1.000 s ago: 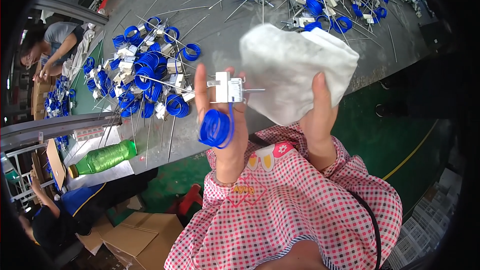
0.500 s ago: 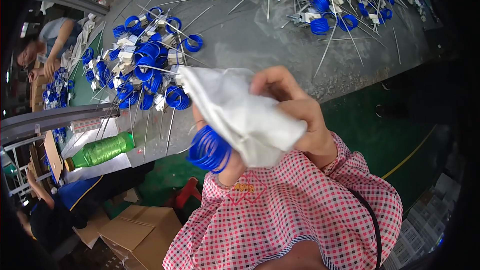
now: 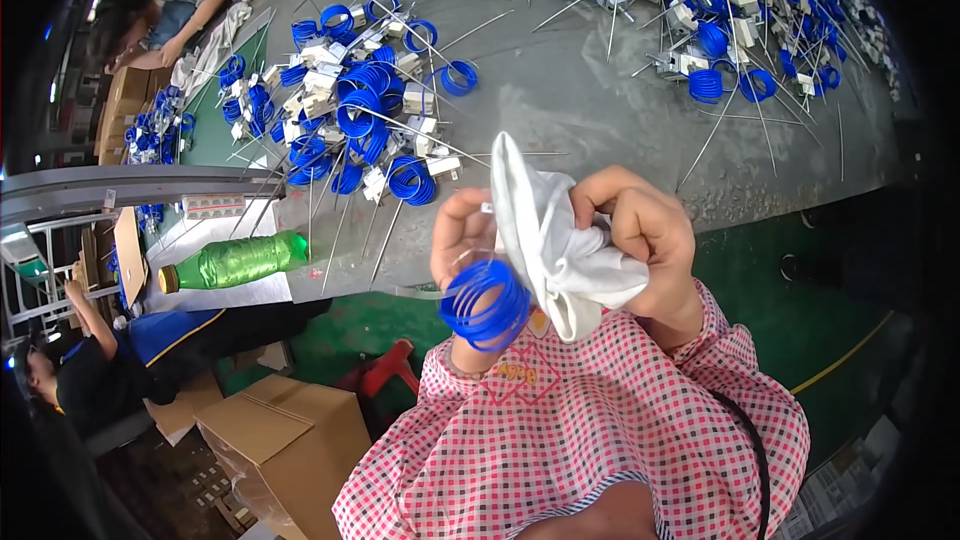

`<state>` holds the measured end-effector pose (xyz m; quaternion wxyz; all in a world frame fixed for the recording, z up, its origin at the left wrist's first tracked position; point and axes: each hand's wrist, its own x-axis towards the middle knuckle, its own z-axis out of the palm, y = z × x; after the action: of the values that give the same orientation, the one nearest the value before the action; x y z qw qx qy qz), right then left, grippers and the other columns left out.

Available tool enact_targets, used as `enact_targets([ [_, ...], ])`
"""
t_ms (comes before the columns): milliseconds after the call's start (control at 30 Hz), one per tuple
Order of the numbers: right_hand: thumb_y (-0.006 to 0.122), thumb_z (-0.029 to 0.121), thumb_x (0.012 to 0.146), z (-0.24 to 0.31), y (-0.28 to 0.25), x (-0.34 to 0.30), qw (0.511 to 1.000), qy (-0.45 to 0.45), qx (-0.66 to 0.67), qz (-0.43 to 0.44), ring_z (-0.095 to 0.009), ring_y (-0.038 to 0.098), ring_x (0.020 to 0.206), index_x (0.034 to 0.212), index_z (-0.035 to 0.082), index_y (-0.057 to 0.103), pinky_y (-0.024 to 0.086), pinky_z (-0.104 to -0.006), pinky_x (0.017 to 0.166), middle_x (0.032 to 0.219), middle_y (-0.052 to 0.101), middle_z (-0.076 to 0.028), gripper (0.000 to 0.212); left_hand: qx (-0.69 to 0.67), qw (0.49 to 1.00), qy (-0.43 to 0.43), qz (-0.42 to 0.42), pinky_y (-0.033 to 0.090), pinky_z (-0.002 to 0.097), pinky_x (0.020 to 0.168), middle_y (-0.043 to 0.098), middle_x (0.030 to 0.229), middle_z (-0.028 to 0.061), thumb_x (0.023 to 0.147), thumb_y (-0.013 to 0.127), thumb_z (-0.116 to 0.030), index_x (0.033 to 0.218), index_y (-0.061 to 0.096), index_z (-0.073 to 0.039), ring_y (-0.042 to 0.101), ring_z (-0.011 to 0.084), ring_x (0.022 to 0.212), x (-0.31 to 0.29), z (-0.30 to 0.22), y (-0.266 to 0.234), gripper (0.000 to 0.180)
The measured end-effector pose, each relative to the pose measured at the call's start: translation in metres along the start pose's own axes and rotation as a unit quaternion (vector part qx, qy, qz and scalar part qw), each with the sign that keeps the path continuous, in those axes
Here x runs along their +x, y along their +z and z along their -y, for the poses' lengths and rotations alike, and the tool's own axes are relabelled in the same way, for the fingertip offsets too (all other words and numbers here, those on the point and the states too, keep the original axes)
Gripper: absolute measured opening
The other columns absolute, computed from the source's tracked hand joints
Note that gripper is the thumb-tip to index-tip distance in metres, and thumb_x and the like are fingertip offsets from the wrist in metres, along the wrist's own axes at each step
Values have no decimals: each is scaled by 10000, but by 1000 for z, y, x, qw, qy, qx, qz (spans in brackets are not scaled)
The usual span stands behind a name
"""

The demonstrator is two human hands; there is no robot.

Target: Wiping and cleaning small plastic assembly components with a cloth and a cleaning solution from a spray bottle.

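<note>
My left hand has its fingers curled, holding a part with a blue coil of thin tubing that hangs in front of my palm and wrist. A small white tip shows at the fingers; the rest of this part is hidden behind the cloth. Bunched between the fingers and thumb of my right hand is a white cloth, which stands up in a fold right beside my left hand. Both hands are held above the table's near edge, in front of my checked sleeves.
A pile of blue-coiled parts with white blocks and thin metal rods lies on the grey table. Another heap lies far right. A green bottle lies at left. Cardboard boxes stand below; two people work at left.
The view has shifted, so the table and piles sit further right. The cloth has drawn away from over my left hand, whose fingers now show, and is bunched more in my right hand.
</note>
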<state>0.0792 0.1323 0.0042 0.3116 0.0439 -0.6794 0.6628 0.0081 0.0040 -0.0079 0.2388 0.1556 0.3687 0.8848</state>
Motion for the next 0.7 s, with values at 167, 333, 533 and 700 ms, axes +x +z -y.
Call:
enact_targets([
  [167,650,-32,559,1,-4,2,999,-34,-12,18,-89,358,568,568,78,250,308,-191,481,790,511,-120,414,84,995,14,-46,456,263,763,522,1002,143,739,608,-121,1062,384,44,552,196,897,-8,-8,7,426],
  [333,588,142,692,3,-24,-8,988,-33,94,-117,-158,497,654,668,32,420,408,-238,554,874,517,-133,202,-60,978,163,-113,431,314,823,526,1031,113,813,509,-128,1102,422,-3,511,193,951,5,-19,-21,327],
  [533,508,283,807,-37,-101,-38,823,81,384,-410,-275,368,1144,1259,-13,276,301,-393,961,1263,368,-151,588,480,757,411,-167,445,299,797,535,1008,147,781,544,-75,1043,492,33,535,179,915,95,-140,-43,288],
  [700,433,271,847,-38,-86,-37,837,89,345,-415,-255,423,1092,1238,6,319,337,-354,932,1206,424,-128,486,798,490,323,-136,445,277,676,576,953,119,720,619,-207,1022,548,6,561,156,803,219,-171,-57,376],
])
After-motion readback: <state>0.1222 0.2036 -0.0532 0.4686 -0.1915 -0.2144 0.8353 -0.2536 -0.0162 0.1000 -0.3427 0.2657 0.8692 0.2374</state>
